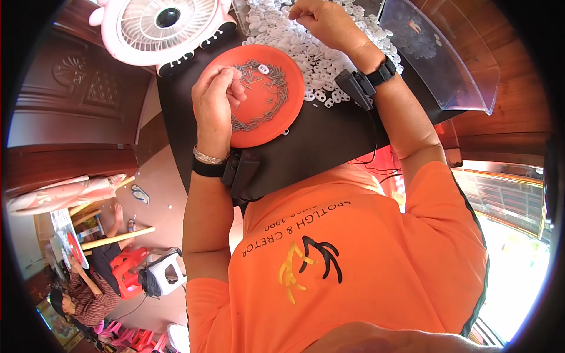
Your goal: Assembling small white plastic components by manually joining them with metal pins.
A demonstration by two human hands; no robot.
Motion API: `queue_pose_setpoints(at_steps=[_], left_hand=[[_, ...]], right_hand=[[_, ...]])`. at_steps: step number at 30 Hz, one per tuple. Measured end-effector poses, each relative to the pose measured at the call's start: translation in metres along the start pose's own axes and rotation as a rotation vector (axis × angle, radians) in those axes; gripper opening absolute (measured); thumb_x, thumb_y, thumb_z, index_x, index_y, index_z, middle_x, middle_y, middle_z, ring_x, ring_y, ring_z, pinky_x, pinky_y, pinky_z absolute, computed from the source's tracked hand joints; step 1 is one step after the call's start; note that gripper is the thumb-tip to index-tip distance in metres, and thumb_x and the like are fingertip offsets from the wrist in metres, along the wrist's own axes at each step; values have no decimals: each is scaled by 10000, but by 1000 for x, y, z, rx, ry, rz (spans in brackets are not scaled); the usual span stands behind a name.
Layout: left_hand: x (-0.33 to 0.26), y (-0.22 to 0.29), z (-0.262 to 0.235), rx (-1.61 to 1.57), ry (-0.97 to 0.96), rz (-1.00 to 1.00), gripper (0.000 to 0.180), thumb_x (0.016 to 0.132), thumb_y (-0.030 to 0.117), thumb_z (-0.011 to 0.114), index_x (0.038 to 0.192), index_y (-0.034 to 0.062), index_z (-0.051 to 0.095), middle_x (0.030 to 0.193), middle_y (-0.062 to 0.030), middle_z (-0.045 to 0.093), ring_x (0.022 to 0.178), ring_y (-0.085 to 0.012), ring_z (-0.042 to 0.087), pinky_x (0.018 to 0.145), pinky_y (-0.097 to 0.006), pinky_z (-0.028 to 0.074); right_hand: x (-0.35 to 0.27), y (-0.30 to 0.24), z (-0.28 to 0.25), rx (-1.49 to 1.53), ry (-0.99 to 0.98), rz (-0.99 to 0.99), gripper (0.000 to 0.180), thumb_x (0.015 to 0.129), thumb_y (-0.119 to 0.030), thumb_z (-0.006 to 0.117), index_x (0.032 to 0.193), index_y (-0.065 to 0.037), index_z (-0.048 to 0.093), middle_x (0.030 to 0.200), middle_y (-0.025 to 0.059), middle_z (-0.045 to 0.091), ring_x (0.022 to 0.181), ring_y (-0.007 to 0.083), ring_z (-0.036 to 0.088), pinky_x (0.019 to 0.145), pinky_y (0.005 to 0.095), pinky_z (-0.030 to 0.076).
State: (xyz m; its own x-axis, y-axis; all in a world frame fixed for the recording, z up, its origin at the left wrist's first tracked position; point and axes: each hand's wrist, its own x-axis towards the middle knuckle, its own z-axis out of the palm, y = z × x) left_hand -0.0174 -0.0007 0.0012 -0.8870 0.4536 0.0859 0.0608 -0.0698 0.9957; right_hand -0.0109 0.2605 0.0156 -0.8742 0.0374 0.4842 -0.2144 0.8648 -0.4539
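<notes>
Orange shirt (376,253) is filling the foreground, on the wearer's side of the red plate (259,138). Black table (329,132) is carrying the plate, which is holding a loose ring of small grey pins (281,97). One white two-holed piece (263,69) is showing over the plate's far part, just beside the left hand (215,100). That hand is hovering over the plate's left part, its fingers sitting curled together near the thumb; cannot tell whether they are gripping anything. Right hand (326,23) is hovering beyond the plate and to its right, above a heap of white pieces (321,70); fingers are lying bent close together, grip again unreadable. Pink fan (141,26) is standing beyond and left of the plate. Clear plastic tray (441,65) is standing right of the plate, past the heap. Well left of the plate, away from the table, another person (97,306) is sitting.
</notes>
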Motion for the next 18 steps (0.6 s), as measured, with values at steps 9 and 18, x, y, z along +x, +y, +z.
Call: queue_pose_setpoints(at_steps=[9,18], left_hand=[[3,-2,1,-27,16,10,219,903,188,478,832,14,590,670,-34,558,570,-103,524,538,-214,385],[3,-1,0,13,3,-8,229,906,211,477,854,16,585,685,-41,561,596,-118,542,565,-223,393]], right_hand=[[-13,-26,6,428,-369,-32,166,867,-133,616,1002,-41,640,791,43,659,766,103,603,738,262,487],[-4,-23,-19,-179,-490,-45,267,783,-259,633,951,-54,671,891,146,674,822,329,635,715,394,501]])
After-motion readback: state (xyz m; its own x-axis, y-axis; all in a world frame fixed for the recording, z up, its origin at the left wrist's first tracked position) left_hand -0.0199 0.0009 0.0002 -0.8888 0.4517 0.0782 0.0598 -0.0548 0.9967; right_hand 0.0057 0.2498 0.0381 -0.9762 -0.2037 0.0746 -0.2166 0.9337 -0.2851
